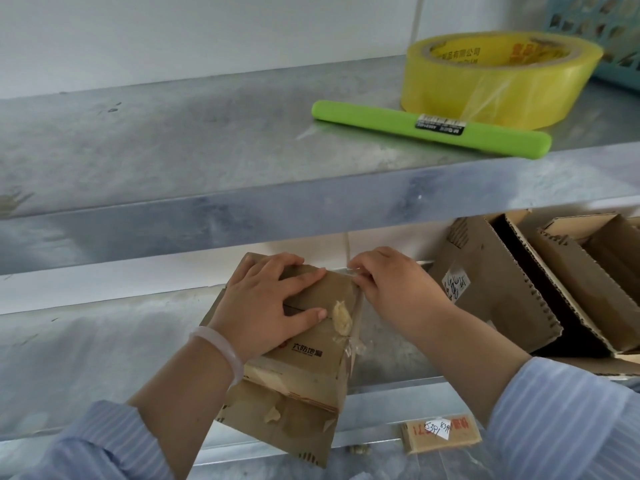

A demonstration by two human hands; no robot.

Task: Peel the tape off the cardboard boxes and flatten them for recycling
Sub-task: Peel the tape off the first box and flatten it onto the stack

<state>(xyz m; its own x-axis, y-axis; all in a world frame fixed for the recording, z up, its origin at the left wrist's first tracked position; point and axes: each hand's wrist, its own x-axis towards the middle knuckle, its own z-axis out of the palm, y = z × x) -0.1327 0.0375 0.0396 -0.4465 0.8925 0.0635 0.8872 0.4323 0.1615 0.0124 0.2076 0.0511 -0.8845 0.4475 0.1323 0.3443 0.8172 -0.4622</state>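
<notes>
Cardboard box sat directly under both hands on the lower shelf, its near end reaching past the shelf's front lip. The left hand lay flat on the box's upper face, fingers straight and pressing down, with a pale bracelet at the wrist. The right hand was at the box's far right corner, fingertips curled and pinching the lifted end of the clear tape. From that pinch the strip ran along the box's right edge toward the person, and its crinkled lower part hung loose by the near right corner. The tape's long axis therefore lay far-to-near, just beside the right hand and across the box from the left. A pull would probably need to follow that edge while the left hand braced the box. Further right on the same shelf stood open boxes with torn corrugated rims, and a labelled cardboard scrap lay at the front lip. On the upper shelf rested a green tool, a roll of yellow tape just behind it, and a blue basket in the corner.
</notes>
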